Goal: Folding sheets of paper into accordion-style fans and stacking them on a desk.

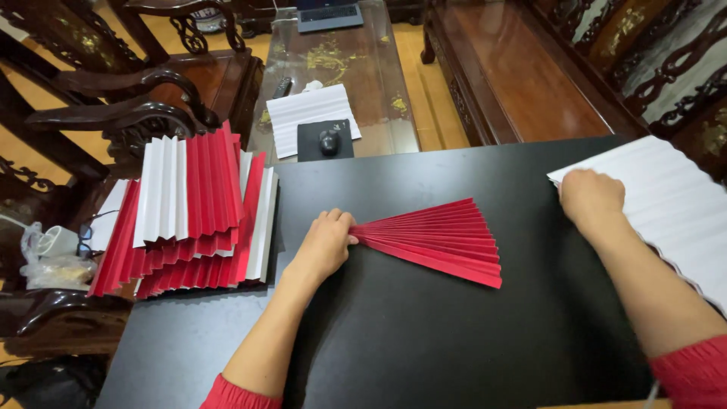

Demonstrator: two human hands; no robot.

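Note:
A red pleated paper fan (443, 238) lies on the black table top (469, 341), spread out toward the right. My left hand (326, 244) pinches its narrow gathered end at the left. My right hand (591, 198) rests closed on the near left edge of a white pleated paper sheet (674, 208) at the table's right side; the fingers curl over that edge.
A stack of red and white pleated sheets (189, 220) sits at the left on a wooden chair. Beyond the table stands a glass coffee table (379, 68) with a white folded sheet (310, 113), a mouse on a black pad (327, 141) and a laptop. A wooden bench (522, 76) is at the back right.

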